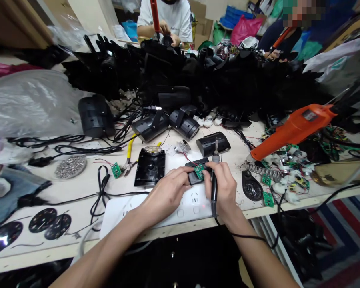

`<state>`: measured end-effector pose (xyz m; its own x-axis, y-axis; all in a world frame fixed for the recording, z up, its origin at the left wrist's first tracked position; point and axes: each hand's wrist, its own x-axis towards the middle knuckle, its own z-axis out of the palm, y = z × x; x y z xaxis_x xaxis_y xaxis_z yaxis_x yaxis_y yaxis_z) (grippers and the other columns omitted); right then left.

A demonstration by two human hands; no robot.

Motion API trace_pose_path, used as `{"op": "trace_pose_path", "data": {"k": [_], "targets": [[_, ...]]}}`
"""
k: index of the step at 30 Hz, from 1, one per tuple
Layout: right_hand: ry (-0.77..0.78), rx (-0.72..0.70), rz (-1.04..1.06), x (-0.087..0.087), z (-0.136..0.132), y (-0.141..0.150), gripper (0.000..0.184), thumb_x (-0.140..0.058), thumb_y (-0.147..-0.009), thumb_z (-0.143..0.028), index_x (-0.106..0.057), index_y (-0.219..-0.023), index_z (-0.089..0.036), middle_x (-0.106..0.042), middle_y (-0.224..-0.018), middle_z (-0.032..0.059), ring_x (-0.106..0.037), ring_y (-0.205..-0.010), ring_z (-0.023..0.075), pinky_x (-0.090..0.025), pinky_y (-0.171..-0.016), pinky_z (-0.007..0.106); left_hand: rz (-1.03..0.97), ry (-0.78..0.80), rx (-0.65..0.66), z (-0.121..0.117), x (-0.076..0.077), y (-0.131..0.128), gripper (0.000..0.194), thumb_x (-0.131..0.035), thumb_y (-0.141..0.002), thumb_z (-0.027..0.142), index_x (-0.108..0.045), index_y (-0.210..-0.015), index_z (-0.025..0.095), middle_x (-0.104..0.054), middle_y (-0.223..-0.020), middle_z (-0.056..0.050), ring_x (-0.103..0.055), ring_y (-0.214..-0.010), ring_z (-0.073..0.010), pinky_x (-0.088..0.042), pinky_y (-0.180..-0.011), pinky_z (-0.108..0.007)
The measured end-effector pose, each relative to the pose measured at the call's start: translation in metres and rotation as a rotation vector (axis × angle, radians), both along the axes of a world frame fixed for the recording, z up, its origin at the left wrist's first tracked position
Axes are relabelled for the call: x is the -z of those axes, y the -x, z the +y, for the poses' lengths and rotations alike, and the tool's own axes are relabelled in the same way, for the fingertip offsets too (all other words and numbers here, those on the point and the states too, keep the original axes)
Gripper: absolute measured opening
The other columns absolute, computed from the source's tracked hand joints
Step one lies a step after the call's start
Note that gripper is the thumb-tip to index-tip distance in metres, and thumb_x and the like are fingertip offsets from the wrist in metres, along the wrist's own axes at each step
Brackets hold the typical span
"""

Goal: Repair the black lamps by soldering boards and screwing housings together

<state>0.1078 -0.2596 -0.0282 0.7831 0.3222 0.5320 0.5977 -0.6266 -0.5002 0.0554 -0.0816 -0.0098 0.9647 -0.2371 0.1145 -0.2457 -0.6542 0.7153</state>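
My left hand has its fingertips on the edge of a small green circuit board with thin red wires. Under the board lies a black block-like piece. A soldering iron is gripped in my right hand, its tip pointing away from me. The right fingertips also reach the board's right edge. Left of my hands sits an open black housing half. Just beyond are a black rounded cover and an LED piece with wires. A white power strip lies beneath my wrists.
An orange electric screwdriver hangs at right above a spring and loose circuit boards. Yellow-handled cutters and a dish of screws lie left. Black lamp housings pile up behind. Two people work across the table.
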Motion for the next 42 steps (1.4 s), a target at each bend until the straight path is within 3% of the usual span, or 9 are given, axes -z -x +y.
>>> {"op": "trace_pose_path", "data": {"k": [5,9,16,19,23,26,33,38,42], "targets": [[0.007,-0.024,0.023,-0.002,0.006,0.006,0.018,-0.050,-0.095,-0.021,-0.064,-0.105,-0.018,-0.059,-0.090,0.0074,-0.062,-0.079,0.0194,-0.052,-0.070,0.029,-0.037,-0.027,-0.058,0.003,-0.005,0.011,0.016,-0.043,-0.095,0.017,-0.054,-0.084,0.020,-0.058,-0.126,-0.010,-0.060,-0.109,-0.0211,-0.052,-0.093,-0.037],[0.052,-0.017,0.002,-0.003,0.007,0.005,0.017,-0.052,-0.095,-0.024,-0.065,-0.105,-0.018,-0.060,-0.090,0.0070,-0.062,-0.077,0.0186,-0.050,-0.067,0.028,-0.096,-0.113,0.015,0.004,-0.006,0.015,0.016,-0.044,-0.095,0.015,-0.056,-0.087,0.019,-0.054,-0.138,-0.011,-0.055,-0.116,-0.0238,-0.050,-0.097,-0.041],[0.158,0.019,-0.093,-0.004,0.008,0.001,0.019,-0.054,-0.096,-0.030,-0.067,-0.104,-0.019,-0.061,-0.087,0.0063,-0.061,-0.072,0.0185,-0.044,-0.058,0.027,-0.042,-0.041,0.002,0.006,-0.005,0.013,0.016,-0.045,-0.096,0.019,-0.057,-0.086,0.020,-0.062,-0.123,-0.009,-0.054,-0.113,-0.0234,-0.048,-0.096,-0.041],[0.169,0.009,-0.069,-0.004,0.007,0.001,0.018,-0.055,-0.096,-0.030,-0.067,-0.103,-0.019,-0.060,-0.086,0.0065,-0.061,-0.076,0.0205,-0.045,-0.061,0.028,-0.012,0.076,-0.092,0.007,-0.009,0.010,0.016,-0.047,-0.095,0.021,-0.057,-0.083,0.020,-0.064,-0.111,-0.007,-0.058,-0.106,-0.0213,-0.047,-0.092,-0.038],[0.143,-0.011,-0.038,-0.005,0.009,0.000,0.017,-0.054,-0.095,-0.027,-0.067,-0.102,-0.019,-0.059,-0.085,0.0074,-0.059,-0.079,0.0221,-0.048,-0.066,0.031,0.082,0.195,-0.341,0.004,-0.012,0.001,0.016,-0.055,-0.088,0.030,-0.062,-0.078,0.020,-0.062,-0.084,-0.003,-0.060,-0.075,-0.0162,-0.049,-0.067,-0.029],[0.087,-0.041,-0.039,-0.008,0.009,0.000,0.016,-0.054,-0.095,-0.026,-0.067,-0.102,-0.018,-0.059,-0.085,0.0084,-0.059,-0.080,0.0221,-0.050,-0.070,0.033,0.149,0.211,-0.439,-0.001,-0.010,-0.004,0.018,-0.060,-0.084,0.034,-0.065,-0.075,0.019,-0.061,-0.073,0.000,-0.056,-0.061,-0.0138,-0.047,-0.059,-0.026],[-0.057,-0.170,-0.022,-0.020,-0.006,0.009,0.021,-0.053,-0.096,-0.025,-0.064,-0.112,-0.018,-0.059,-0.087,0.0083,-0.058,-0.081,0.0221,-0.052,-0.071,0.036,0.044,0.173,-0.440,-0.008,-0.007,0.001,0.013,-0.063,-0.083,0.029,-0.067,-0.075,0.019,-0.064,-0.073,-0.001,-0.059,-0.063,-0.0136,-0.048,-0.059,-0.025],[-0.123,-0.262,0.027,-0.022,-0.024,0.024,0.036,-0.046,-0.099,-0.031,-0.056,-0.131,-0.018,-0.055,-0.084,0.0075,-0.054,-0.077,0.0221,-0.049,-0.066,0.037,-0.178,-0.014,-0.362,-0.010,0.001,0.001,0.012,-0.056,-0.090,0.023,-0.066,-0.083,0.018,-0.060,-0.075,-0.002,-0.060,-0.071,-0.0151,-0.048,-0.064,-0.025],[-0.166,-0.296,0.047,-0.023,-0.038,0.039,0.038,-0.050,-0.095,-0.020,-0.055,-0.132,-0.018,-0.056,-0.082,0.0064,-0.053,-0.072,0.0204,-0.046,-0.061,0.034,-0.182,-0.043,-0.310,-0.009,0.006,-0.001,0.018,-0.051,-0.093,0.023,-0.067,-0.099,0.016,-0.059,-0.080,-0.003,-0.060,-0.072,-0.0148,-0.050,-0.065,-0.026]]}}
